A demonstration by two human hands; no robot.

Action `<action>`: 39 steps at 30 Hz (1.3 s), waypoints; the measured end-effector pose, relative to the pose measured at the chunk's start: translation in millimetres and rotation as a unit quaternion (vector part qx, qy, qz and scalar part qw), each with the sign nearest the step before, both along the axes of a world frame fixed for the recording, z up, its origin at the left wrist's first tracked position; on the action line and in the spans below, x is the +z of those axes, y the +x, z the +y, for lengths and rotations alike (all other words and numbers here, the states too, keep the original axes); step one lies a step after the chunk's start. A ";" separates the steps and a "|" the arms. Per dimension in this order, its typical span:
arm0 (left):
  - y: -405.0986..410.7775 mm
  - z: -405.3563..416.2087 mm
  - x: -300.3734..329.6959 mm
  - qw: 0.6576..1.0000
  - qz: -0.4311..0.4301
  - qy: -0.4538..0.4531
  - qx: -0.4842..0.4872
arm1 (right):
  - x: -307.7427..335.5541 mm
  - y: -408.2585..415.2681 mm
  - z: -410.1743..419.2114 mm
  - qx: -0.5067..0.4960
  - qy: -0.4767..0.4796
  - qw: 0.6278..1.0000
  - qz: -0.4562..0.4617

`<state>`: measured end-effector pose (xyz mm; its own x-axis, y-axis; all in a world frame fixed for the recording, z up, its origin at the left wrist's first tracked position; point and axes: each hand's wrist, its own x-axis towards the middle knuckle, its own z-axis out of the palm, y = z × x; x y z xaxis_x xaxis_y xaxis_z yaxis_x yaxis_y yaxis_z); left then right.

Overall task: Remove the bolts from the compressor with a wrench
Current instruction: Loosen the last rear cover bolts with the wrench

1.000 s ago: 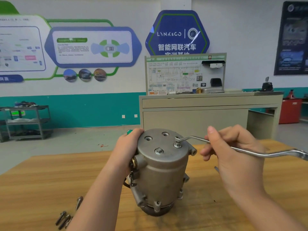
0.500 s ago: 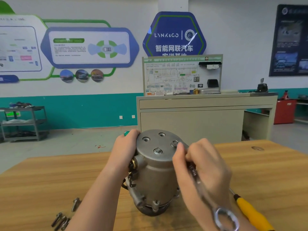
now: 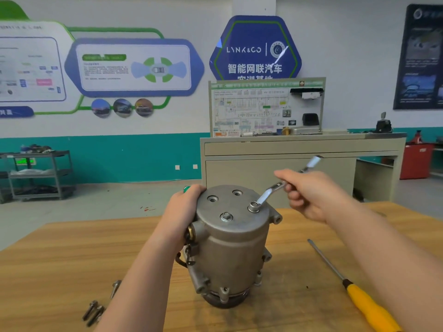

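Note:
A grey metal compressor (image 3: pixel 235 245) stands upright on the wooden table (image 3: pixel 60 259). My left hand (image 3: pixel 182 212) grips its upper left side. My right hand (image 3: pixel 311 192) holds a silver ring wrench (image 3: pixel 271 191), whose ring end sits over a bolt (image 3: pixel 254 207) at the right of the top plate. The wrench handle points up and away to the right. A second bolt (image 3: pixel 226 216) remains in the plate near its front. Two empty bolt holes (image 3: pixel 212 199) show at the back.
Several loose bolts (image 3: pixel 96 310) lie on the table at the lower left. A yellow-handled screwdriver (image 3: pixel 359 298) lies to the right of the compressor. Beyond the table stand a grey workbench (image 3: pixel 299 149) with a display board and a metal shelf cart (image 3: pixel 38 173).
My right hand swung the wrench handle from the right around toward me and then up to the far right. My left hand stayed on the compressor.

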<state>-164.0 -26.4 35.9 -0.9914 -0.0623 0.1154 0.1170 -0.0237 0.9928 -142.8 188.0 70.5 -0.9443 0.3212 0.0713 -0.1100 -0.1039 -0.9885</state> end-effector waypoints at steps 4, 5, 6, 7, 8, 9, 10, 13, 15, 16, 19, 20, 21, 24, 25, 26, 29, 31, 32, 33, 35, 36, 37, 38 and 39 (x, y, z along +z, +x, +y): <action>-3.8 6.6 -1.7 1.000 0.005 -0.009 0.022 | 26.3 -34.7 -18.5 0.018 0.205 0.977 -0.063; -4.1 7.8 -1.7 1.000 0.006 -0.006 0.023 | 29.1 -39.4 -24.4 0.017 0.239 0.969 -0.063; -4.0 8.4 -1.6 1.000 0.007 -0.004 0.023 | 30.4 -42.8 -29.6 0.020 0.261 0.963 -0.060; -4.0 8.1 -1.6 1.000 0.008 -0.002 0.021 | 30.8 -44.9 -33.6 0.028 0.269 0.961 -0.054; -3.9 7.3 -1.5 1.000 0.008 -0.001 0.019 | 30.2 -45.9 -36.7 0.040 0.261 0.963 -0.044; -3.6 5.9 -1.7 1.000 0.007 0.000 0.016 | 29.0 -46.3 -38.2 0.053 0.235 0.970 -0.031; -3.7 4.3 -1.5 1.000 0.006 0.002 0.012 | 28.1 -46.4 -38.2 0.066 0.187 0.980 -0.015; -3.6 -0.5 -1.3 1.000 0.001 0.007 0.002 | 27.6 -43.1 -30.0 0.099 -0.061 0.993 0.024; -2.5 -2.9 -1.0 1.000 -0.005 0.013 -0.005 | 26.5 -33.1 -22.1 0.120 -0.196 0.973 0.034; -2.4 -3.9 -1.1 1.000 -0.006 0.013 -0.008 | 24.5 -25.5 -18.2 0.136 -0.242 0.960 0.042; -2.4 -4.4 -1.3 1.000 -0.007 0.012 -0.011 | 12.7 4.7 -6.3 0.192 -0.324 0.924 0.065; -2.2 -3.9 -1.3 1.000 -0.009 0.016 -0.009 | 7.4 16.4 -3.2 0.219 -0.338 0.913 0.071; -2.1 -3.0 -1.2 1.000 -0.011 0.020 -0.007 | 1.9 28.1 -0.9 0.248 -0.349 0.900 0.080; -2.2 0.2 -2.0 1.000 -0.008 0.028 -0.005 | -12.6 57.0 3.0 0.267 -0.332 0.896 0.122; -2.6 1.8 -1.8 1.000 -0.006 0.027 -0.001 | -16.2 63.0 0.9 0.236 -0.303 0.913 0.136; -3.0 3.0 -1.7 1.000 -0.003 0.023 0.005 | -19.8 66.4 -1.9 0.190 -0.266 0.933 0.153; -3.9 6.3 -0.6 1.000 0.006 0.013 0.024 | -30.6 68.0 -12.0 0.043 -0.155 0.962 0.219; -3.4 7.3 -0.5 1.000 0.012 0.006 0.028 | -37.1 68.5 -18.2 -0.003 -0.122 0.958 0.261; -3.2 7.2 -1.1 1.000 0.015 0.002 0.027 | -39.8 69.0 -20.6 -0.015 -0.111 0.953 0.280; -3.2 7.0 -1.5 0.999 0.020 -0.002 0.027 | -41.6 70.1 -22.7 -0.026 -0.099 0.950 0.294; -3.6 6.4 -1.4 0.999 0.027 -0.010 0.024 | -44.4 71.6 -26.1 -0.047 -0.075 0.947 0.310; -3.7 6.2 -1.2 0.999 0.026 -0.012 0.023 | -45.6 72.0 -27.6 -0.054 -0.068 0.945 0.316; -4.3 6.3 -1.0 0.999 0.022 -0.013 0.022 | -46.6 72.5 -29.4 -0.062 -0.060 0.943 0.321; -4.3 6.2 -1.1 1.000 0.018 -0.011 0.021 | -47.8 73.0 -31.3 -0.071 -0.049 0.941 0.326; -4.6 6.3 -1.2 1.000 0.016 -0.008 0.021 | -48.4 74.3 -33.5 -0.080 -0.034 0.940 0.330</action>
